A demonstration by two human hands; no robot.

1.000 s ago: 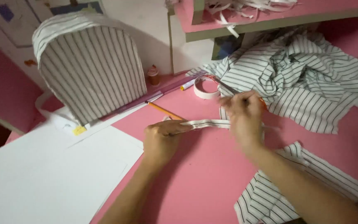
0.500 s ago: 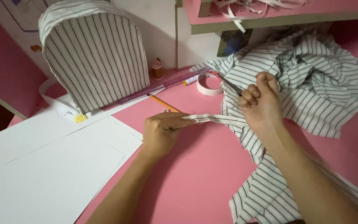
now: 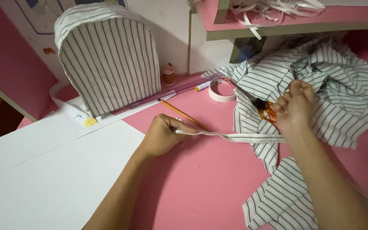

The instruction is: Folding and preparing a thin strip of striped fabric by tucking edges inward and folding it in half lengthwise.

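My left hand [image 3: 162,136] pins one end of a narrow striped fabric strip [image 3: 231,137] against the pink table [image 3: 201,187]. The strip runs right, pulled straight, to a point under my right wrist. Further right, my right hand [image 3: 294,106] has its fingers curled at the orange handles of a pair of scissors [image 3: 264,108]. The scissor blades point up and to the left over the heap of striped cloth [image 3: 333,81]. More of that striped cloth [image 3: 277,200] lies under my right forearm.
An arch-shaped box covered in striped fabric [image 3: 107,55] stands at the back left. White paper sheets [image 3: 43,170] cover the left of the table. A pencil [image 3: 182,114], tape roll [image 3: 221,90], marker [image 3: 203,85] and small bottle [image 3: 168,73] lie behind the strip. A pink shelf [image 3: 286,19] overhangs at the top.
My right hand has moved right and away from the strip's end to the scissors on the cloth. The left hand still holds its end of the strip.
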